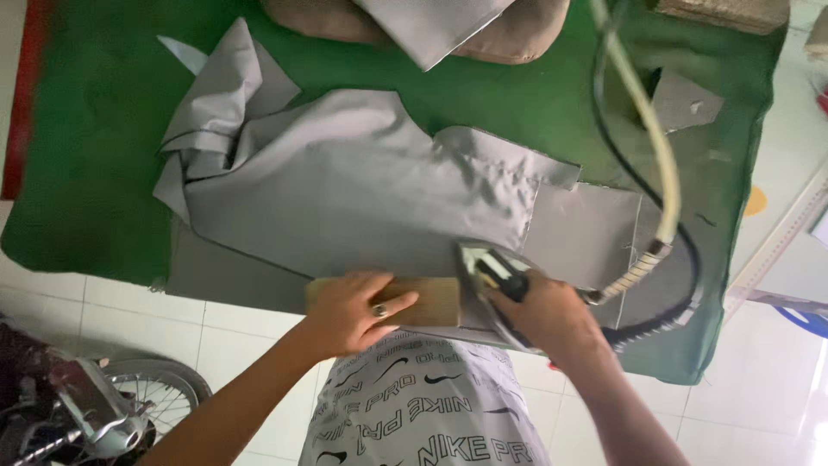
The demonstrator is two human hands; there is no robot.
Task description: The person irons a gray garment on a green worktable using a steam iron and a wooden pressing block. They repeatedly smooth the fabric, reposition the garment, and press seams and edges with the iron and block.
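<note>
Surface: green-covered surface (95,129) over a white tile floor, a bike wheel (155,393) at lower left.
Left hand: left hand (358,311) flat, fingers spread, pressing a wooden block (431,302) on the near fabric edge.
Right hand: right hand (543,315) closed on the iron (492,272), touching the block's right end.
Fabric: grey fabric (345,190) stretches away and left from both hands.
Far: hose (660,155) and cord (690,259) trail off right.

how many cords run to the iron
2: a pale hose curving down from the top edge, and a black cable looping right of the iron held by the right hand. Their far ends are hidden.
</note>
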